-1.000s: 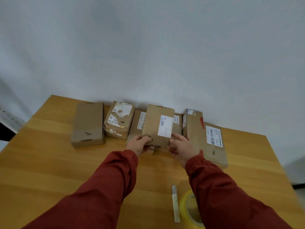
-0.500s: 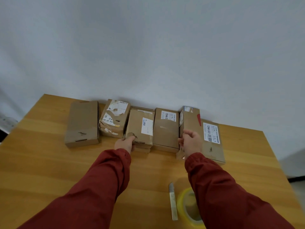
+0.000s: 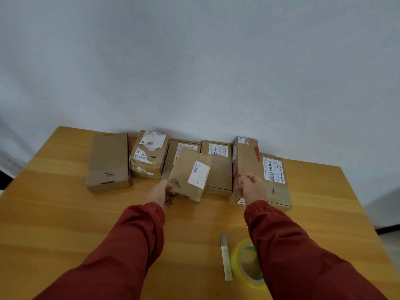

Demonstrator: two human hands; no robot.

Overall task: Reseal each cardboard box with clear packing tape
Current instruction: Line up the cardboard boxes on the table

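Two boxes are gripped, the small labelled box (image 3: 188,176) held tilted off the table (image 3: 65,213) by the left hand (image 3: 161,192) and the upright box (image 3: 245,161) clasped by the right hand (image 3: 251,187), so one is best set flat near the tape roll (image 3: 235,262) before taping is begun.

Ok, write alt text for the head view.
A person's left hand holds a small white-labelled cardboard box tilted, while the right hand grips a taller box standing on edge. Other boxes line the far edge of the wooden table; a tape roll lies near the right sleeve.
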